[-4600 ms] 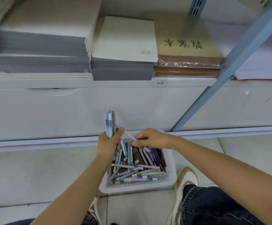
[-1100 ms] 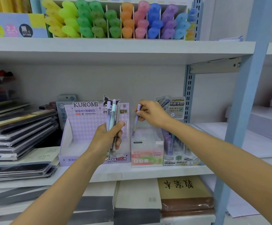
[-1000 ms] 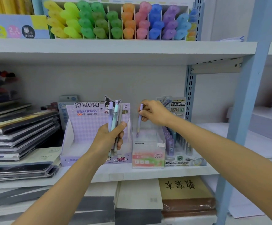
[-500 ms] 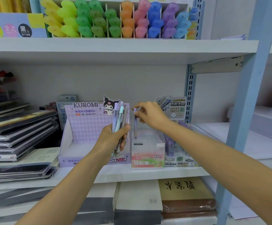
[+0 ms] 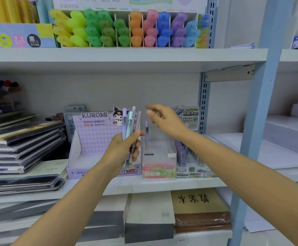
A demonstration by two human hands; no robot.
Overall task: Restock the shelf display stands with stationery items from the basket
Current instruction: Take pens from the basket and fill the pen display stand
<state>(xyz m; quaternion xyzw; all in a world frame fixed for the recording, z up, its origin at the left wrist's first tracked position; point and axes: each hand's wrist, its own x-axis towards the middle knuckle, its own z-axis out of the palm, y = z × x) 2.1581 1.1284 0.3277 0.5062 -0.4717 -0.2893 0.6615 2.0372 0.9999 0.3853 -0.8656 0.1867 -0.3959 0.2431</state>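
my left hand is nearest me, closed round a bunch of pens held upright, their tops poking above my thumb in front of the purple kuromi box. just beyond and to the right, a single purple-capped pen stands upright in the clear fruit soda stand, apart from both hands. my right hand hovers above and right of that pen, fingers loosely spread and holding nothing, a little blurred. behind it sits the lead refill display. both stands rest on the white shelf; highlighters fill the shelf above.
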